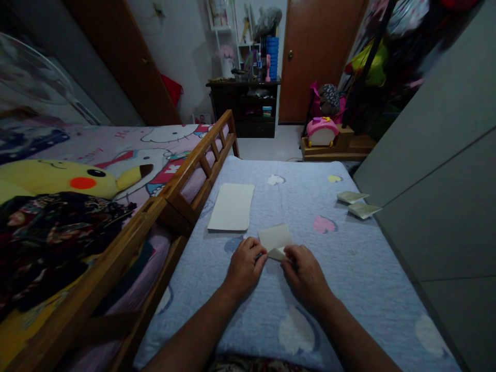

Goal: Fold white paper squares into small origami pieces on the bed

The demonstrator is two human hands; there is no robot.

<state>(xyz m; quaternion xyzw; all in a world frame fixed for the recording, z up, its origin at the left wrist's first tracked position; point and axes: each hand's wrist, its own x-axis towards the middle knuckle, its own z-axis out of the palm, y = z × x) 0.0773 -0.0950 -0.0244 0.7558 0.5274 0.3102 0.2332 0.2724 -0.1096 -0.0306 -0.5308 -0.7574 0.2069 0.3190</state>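
A partly folded sheet of paper lies on the blue bedspread in front of me, its near edge turned up in a small flap. My left hand pinches the near left corner of this paper between thumb and fingers. At the near right corner, my right hand has its fingers closed on the flap. Left of and beyond my hands rests a stack of blank paper. Over at the right edge of the bed sit two folded paper pieces, one just behind the other.
A wooden rail runs along the left side, with a second bed and a yellow plush toy beyond it. Pale cabinet doors border the right. A dark dresser and a pink toy case stand past the foot.
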